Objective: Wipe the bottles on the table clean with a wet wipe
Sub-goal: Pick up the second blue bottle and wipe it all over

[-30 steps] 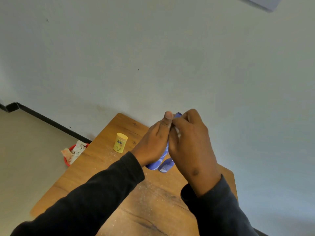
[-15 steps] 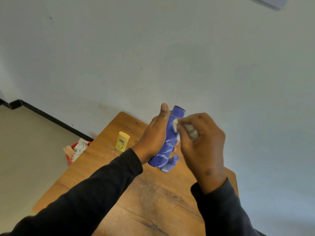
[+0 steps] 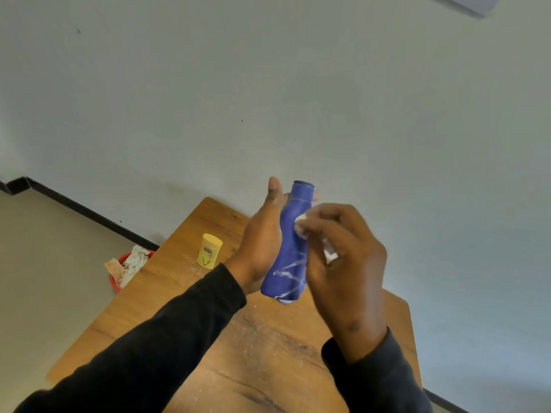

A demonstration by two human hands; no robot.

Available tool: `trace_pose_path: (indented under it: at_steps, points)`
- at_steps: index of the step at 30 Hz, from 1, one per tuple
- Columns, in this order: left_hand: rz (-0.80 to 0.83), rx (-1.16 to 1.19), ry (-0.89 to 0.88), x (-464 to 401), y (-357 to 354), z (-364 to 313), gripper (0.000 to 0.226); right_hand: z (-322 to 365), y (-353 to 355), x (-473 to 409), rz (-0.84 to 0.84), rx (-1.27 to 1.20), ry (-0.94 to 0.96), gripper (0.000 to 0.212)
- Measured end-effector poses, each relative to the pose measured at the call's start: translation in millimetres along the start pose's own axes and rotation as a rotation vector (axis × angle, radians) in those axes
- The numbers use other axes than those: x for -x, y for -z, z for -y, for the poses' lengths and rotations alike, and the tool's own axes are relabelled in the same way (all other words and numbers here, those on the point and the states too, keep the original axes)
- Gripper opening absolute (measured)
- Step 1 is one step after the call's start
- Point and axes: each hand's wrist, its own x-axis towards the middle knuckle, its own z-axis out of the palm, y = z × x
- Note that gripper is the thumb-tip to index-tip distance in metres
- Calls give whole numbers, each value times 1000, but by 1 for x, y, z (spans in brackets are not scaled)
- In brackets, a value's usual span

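Wiping under way on the blue bottle, yellow one untouched

Our left hand (image 3: 262, 242) cradles the blue bottle (image 3: 290, 248) upright above the table (image 3: 179, 296), thumb raised, fingers wrapped behind it. Our right hand (image 3: 343, 257) pinches a bunched wet wipe (image 3: 301, 226) against the bottle's upper side. White streaks low on the bottle suggest we have more rubbing to do. The yellow bottle (image 3: 209, 251) stands on the table to the left, apparently waiting its turn. A red bin (image 3: 114, 281) of crumpled wipes sits on the floor.
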Motion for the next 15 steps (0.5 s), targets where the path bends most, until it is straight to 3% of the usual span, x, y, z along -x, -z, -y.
trace_pose_path:
  at_steps: [4, 10, 15]
  points:
    - [-65, 0, -75, -3, 5, -7, 80, 17, -3, 24, 103, 8, 65, 19]
    - [77, 68, 5, 4, -6, -3, 84, -5, 2, 5, -132, -32, -115, 19]
    - [-65, 94, -50, -1, 8, -13, 82, 18, 1, 28, 53, -46, 84, 8]
